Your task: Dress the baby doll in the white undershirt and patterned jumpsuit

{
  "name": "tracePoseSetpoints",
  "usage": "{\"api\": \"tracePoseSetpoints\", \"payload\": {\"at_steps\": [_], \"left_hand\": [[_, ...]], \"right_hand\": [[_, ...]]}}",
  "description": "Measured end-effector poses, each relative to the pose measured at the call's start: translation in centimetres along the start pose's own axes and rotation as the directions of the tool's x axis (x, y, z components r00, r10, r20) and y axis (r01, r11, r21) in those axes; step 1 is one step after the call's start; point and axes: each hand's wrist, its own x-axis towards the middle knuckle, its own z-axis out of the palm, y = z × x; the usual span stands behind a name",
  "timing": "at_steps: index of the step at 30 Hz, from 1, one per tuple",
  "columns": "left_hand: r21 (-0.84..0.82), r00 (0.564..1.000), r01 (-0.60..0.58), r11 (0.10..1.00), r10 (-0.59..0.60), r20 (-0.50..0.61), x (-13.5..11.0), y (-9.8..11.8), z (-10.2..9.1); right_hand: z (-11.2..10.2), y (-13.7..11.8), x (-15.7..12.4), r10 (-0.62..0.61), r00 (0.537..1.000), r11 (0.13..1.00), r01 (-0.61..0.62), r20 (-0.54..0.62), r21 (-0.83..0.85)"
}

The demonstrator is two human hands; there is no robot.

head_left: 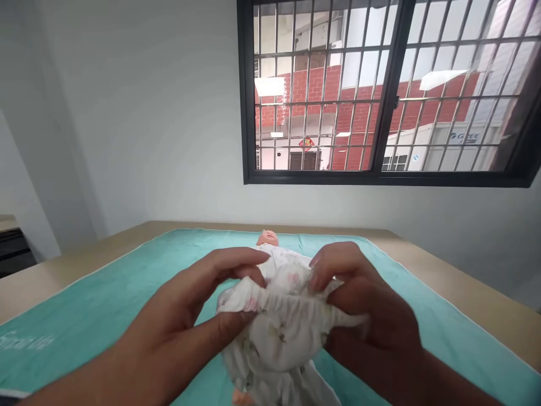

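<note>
A small pair of white baby pants with a faint floral print and a gathered elastic waistband is held up in front of me. My left hand pinches the waistband on its left side between thumb and fingers. On the other side, my right hand grips the bunched edge, its fingers curled round the fabric. Beyond the pants a baby doll lies on its back, head away from me, in a white printed top. The pants and my hands hide most of its body. Below the fabric shows a bit of skin-coloured doll limb.
A teal towel with a white edge covers much of the wooden table. Behind the table stands a grey-white wall with a dark-framed, barred window. A dark object is at the far left.
</note>
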Motion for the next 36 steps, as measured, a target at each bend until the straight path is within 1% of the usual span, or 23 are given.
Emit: {"api": "tracePoseSetpoints", "payload": {"at_steps": [2, 4, 6, 7, 8, 9, 10, 11, 13, 14, 15, 17, 19, 21, 23, 25, 27, 28, 29, 31, 33, 35, 36], "left_hand": [[-0.056, 0.995, 0.072, 0.996, -0.067, 0.076, 0.4, 2.0, -0.6], [-0.151, 0.971, 0.189, 0.970, -0.162, 0.176, 1.0, 3.4, -1.0], [-0.179, 0.918, 0.313, 0.933, -0.250, 0.307, 1.7, 4.2, -1.6], [-0.136, 0.884, 0.357, 0.924, -0.287, 0.368, 2.0, 4.2, -1.9], [-0.059, 0.853, 0.370, 0.927, -0.314, 0.416, 2.3, 4.1, -2.3], [0.035, 0.830, 0.351, 0.936, -0.328, 0.451, 2.7, 3.9, -2.8], [0.127, 0.819, 0.303, 0.944, -0.327, 0.472, 3.0, 3.4, -3.3], [0.203, 0.820, 0.247, 0.948, -0.316, 0.477, 3.3, 2.8, -3.8], [0.284, 0.849, 0.164, 0.945, -0.282, 0.447, 3.8, 1.3, -4.7], [0.301, 0.860, 0.146, 0.942, -0.271, 0.431, 4.1, 0.5, -5.1], [0.320, 0.867, 0.131, 0.938, -0.265, 0.422, 4.4, -0.3, -5.2], [0.384, 0.857, 0.065, 0.921, -0.248, 0.451, 4.9, -1.9, -5.0], [0.456, 0.829, -0.031, 0.889, -0.233, 0.509, 5.4, -3.2, -3.8], [0.489, 0.817, -0.107, 0.866, -0.204, 0.540, 5.7, -4.2, -1.9], [0.463, 0.823, -0.147, 0.874, -0.151, 0.547, 5.8, -5.2, 0.2], [0.373, 0.847, -0.094, 0.923, -0.123, 0.517, 5.8, -6.2, 1.8], [0.173, 0.885, 0.075, 0.982, -0.145, 0.442, 5.9, -7.0, 2.9], [0.033, 0.902, 0.168, 0.985, -0.167, 0.398, 6.0, -7.4, 3.3], [-0.115, 0.914, 0.243, 0.963, -0.188, 0.359, 6.1, -7.8, 3.6], [-0.370, 0.922, 0.328, 0.869, -0.210, 0.324, 6.3, -8.5, 4.3], [-0.520, 0.907, 0.394, 0.758, -0.227, 0.356, 6.6, -9.2, 5.3], [-0.579, 0.888, 0.445, 0.683, -0.252, 0.386, 6.9, -10.2, 6.3], [-0.580, 0.875, 0.471, 0.664, -0.268, 0.404, 7.0, -10.7, 6.6]], "right_hand": [[-0.3, -1.6, 1.2, 0.089, 0.995, 0.958, -0.095, 0.035, 0.271], [-0.5, -2.4, 2.4, 0.209, 0.974, 0.839, -0.223, 0.085, 0.496], [-1.1, -2.2, 3.3, 0.337, 0.933, 0.749, -0.348, 0.127, 0.563], [-1.4, -1.8, 3.6, 0.387, 0.909, 0.729, -0.406, 0.158, 0.551], [-1.9, -1.2, 3.7, 0.420, 0.884, 0.719, -0.462, 0.205, 0.520], [-2.4, -0.5, 3.7, 0.434, 0.853, 0.717, -0.522, 0.290, 0.462], [-2.8, 0.3, 3.5, 0.430, 0.805, 0.726, -0.578, 0.409, 0.373], [-3.2, 1.1, 3.2, 0.414, 0.735, 0.752, -0.609, 0.537, 0.253], [-3.5, 2.5, 2.5, 0.405, 0.578, 0.828, -0.561, 0.708, -0.016], [-3.4, 3.1, 2.1, 0.416, 0.521, 0.858, -0.497, 0.745, -0.131], [-3.2, 3.6, 1.8, 0.430, 0.496, 0.877, -0.428, 0.754, -0.219], [-2.4, 4.3, 1.5, 0.434, 0.525, 0.899, -0.308, 0.732, -0.312], [-1.4, 4.9, 1.8, 0.415, 0.588, 0.909, -0.245, 0.694, -0.336], [-0.7, 5.7, 2.7, 0.401, 0.662, 0.915, -0.249, 0.633, -0.319], [-0.3, 7.0, 3.5, 0.395, 0.711, 0.919, -0.297, 0.582, -0.261], [-0.2, 8.7, 3.8, 0.403, 0.728, 0.912, -0.370, 0.555, -0.176], [-0.2, 10.7, 3.2, 0.438, 0.745, 0.880, -0.470, 0.503, -0.070], [-0.1, 11.7, 2.6, 0.468, 0.753, 0.852, -0.523, 0.462, -0.010], [0.0, 12.5, 1.9, 0.499, 0.755, 0.816, -0.574, 0.426, 0.061], [0.5, 13.9, 0.2, 0.533, 0.743, 0.715, -0.651, 0.406, 0.254], [1.2, 14.8, -1.5, 0.510, 0.710, 0.566, -0.702, 0.486, 0.431], [2.0, 15.4, -2.7, 0.456, 0.615, 0.434, -0.785, 0.643, 0.443], [2.4, 15.6, -3.2, 0.438, 0.564, 0.399, -0.820, 0.701, 0.410]]}}
